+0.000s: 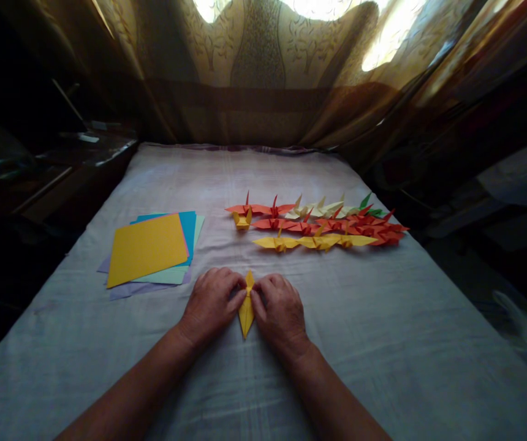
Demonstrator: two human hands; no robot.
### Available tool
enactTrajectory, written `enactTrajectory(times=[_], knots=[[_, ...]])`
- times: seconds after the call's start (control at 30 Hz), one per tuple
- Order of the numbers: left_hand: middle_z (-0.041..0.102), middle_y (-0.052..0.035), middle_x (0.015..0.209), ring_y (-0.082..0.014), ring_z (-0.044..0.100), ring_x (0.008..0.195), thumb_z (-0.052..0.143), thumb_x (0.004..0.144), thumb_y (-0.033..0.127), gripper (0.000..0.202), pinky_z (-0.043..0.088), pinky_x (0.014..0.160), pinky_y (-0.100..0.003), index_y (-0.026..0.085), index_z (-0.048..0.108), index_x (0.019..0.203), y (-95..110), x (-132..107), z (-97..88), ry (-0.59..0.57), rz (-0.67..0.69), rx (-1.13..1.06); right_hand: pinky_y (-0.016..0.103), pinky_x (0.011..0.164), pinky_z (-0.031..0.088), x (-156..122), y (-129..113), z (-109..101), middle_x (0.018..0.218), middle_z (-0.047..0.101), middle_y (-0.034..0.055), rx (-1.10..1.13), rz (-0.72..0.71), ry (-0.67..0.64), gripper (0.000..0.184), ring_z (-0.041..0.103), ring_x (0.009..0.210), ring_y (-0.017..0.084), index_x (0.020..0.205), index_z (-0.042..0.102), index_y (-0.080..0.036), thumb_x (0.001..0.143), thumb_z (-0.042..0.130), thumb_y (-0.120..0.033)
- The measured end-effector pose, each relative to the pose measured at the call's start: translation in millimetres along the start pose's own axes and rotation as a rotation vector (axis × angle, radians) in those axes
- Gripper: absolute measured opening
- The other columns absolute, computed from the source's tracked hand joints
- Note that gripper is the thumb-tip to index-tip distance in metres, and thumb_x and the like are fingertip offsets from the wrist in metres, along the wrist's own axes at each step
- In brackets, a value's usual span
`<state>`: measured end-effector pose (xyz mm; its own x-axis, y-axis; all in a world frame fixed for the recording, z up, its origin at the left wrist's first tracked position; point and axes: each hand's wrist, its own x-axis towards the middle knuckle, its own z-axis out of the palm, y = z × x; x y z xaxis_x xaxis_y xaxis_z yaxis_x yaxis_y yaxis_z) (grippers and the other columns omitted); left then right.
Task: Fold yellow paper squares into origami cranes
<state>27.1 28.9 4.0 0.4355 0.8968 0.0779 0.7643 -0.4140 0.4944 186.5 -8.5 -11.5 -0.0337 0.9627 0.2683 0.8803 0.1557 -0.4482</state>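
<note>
Facing a patterned curtain (258, 58) across pale cloth (360, 324). Pinching a folded yellow paper (246, 318) between nearly closed left fingers (236, 301) and right fingers (258, 304), nearer than the yellow cranes (321, 242). Possibly risking a skewed crease or tear by pressing unevenly.

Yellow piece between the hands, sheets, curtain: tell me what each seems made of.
Yellow piece: matte paper, it seems, by its crisp creases. Sheets: probably matte paper too, thin with straight edges. Curtain: likely fabric, patterned, draping in soft folds; its sheen is unclear.
</note>
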Motion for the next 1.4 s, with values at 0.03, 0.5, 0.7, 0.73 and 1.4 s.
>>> enactTrajectory(times=[0.03,0.5,0.7,0.73,1.4], knots=[[0.068,-0.0037,0.091,-0.0228,0.059,0.089,0.063,0.086,0.027,0.005,0.043,0.081,-0.037,0.022,0.064,0.086,-1,0,-0.7,-0.011,0.000,-0.011,0.032,0.071,0.038,0,0,-1,0.084,0.061,0.0036,-0.007,0.001,-0.003,0.006,0.055,0.080,0.021,0.081,0.061,-0.023,0.087,0.062,-0.022],[0.068,-0.0039,0.092,-0.0234,0.060,0.089,0.061,0.083,0.024,0.010,0.046,0.083,-0.038,0.022,0.062,0.093,-7,-5,2.8,0.114,0.025,-0.060,0.034,0.082,0.046,-4,10,3,0.093,0.067,0.0059,0.212,0.002,0.059,0.014,0.060,0.088,0.021,0.098,0.062,-0.020,0.086,0.056,-0.018],[0.069,-0.0040,0.088,-0.0236,0.062,0.086,0.062,0.084,0.028,0.010,0.047,0.080,-0.038,0.022,0.066,0.090,-8,-7,0.8,0.129,0.068,-0.093,0.033,0.085,0.049,-5,12,-2,0.097,0.068,0.0075,0.262,-0.056,0.067,0.017,0.061,0.091,0.021,0.102,0.065,-0.019,0.087,0.057,-0.018],[0.069,-0.0038,0.087,-0.0232,0.063,0.085,0.062,0.084,0.028,0.008,0.047,0.080,-0.037,0.022,0.067,0.087,-8,-6,-0.1,0.130,0.079,-0.104,0.033,0.084,0.049,-5,12,-4,0.096,0.068,0.0072,0.274,-0.073,0.061,0.016,0.061,0.091,0.020,0.101,0.066,-0.019,0.088,0.056,-0.018],[0.068,-0.0011,0.085,-0.0169,0.065,0.077,0.073,0.073,0.053,0.042,0.051,0.071,-0.027,0.017,0.061,0.092,2,-2,-2.6,0.094,-0.204,-1.051,0.042,0.100,0.046,-7,11,-7,0.121,0.068,0.0085,0.402,-0.247,0.203,0.035,0.060,0.114,0.024,0.119,0.062,-0.023,0.083,0.060,-0.023]])
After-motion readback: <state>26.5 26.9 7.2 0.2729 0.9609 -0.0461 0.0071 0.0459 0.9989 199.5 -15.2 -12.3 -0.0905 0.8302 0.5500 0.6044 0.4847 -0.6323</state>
